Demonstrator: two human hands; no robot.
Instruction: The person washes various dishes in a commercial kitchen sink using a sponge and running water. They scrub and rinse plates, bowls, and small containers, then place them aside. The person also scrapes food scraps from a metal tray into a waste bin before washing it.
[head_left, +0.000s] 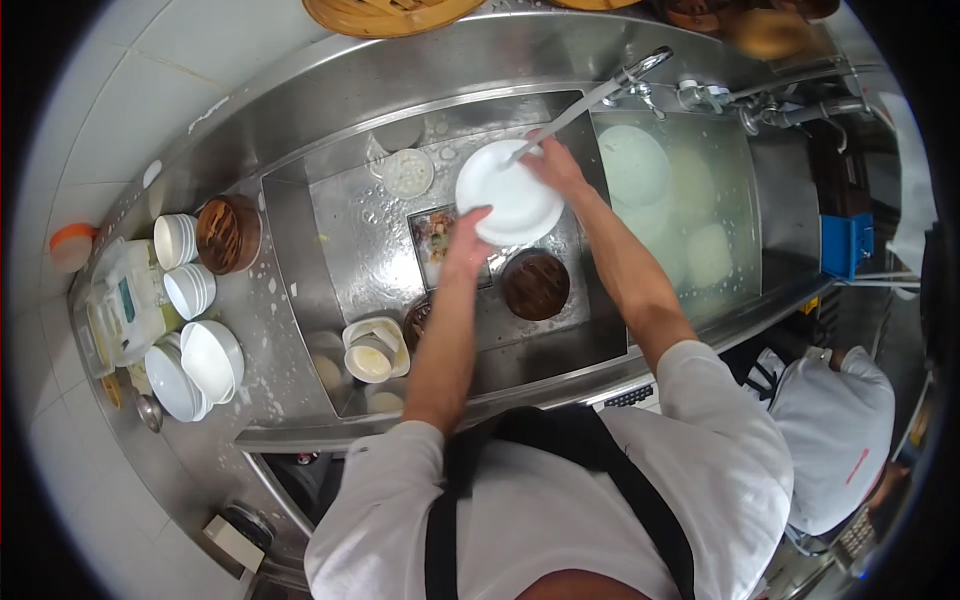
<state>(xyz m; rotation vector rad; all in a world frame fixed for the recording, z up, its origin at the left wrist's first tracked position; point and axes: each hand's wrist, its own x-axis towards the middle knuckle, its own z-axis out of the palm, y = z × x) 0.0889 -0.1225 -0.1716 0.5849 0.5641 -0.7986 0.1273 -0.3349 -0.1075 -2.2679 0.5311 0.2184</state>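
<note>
A round white plate (510, 196) is held between my two hands above the left basin of a stainless steel sink (352, 232). My left hand (470, 238) grips its lower left rim, and my right hand (556, 166) has its upper right rim. Water runs from the faucet (637, 66) onto the plate. Under my left hand, a square drain strainer (431, 247) holds food scraps. A dark brown round steamer or bowl (535, 285) sits on the basin floor near my right forearm. A white cup (407, 173) with pale residue stands farther back.
Cloudy water fills the right basin (720, 172), with plates (635, 165) submerged. Stacked white bowls (212, 361) and a wooden steamer (225, 234) stand on the left counter. Small dishes (371, 360) lie in the basin's front left corner. Another person (832, 435) is at right.
</note>
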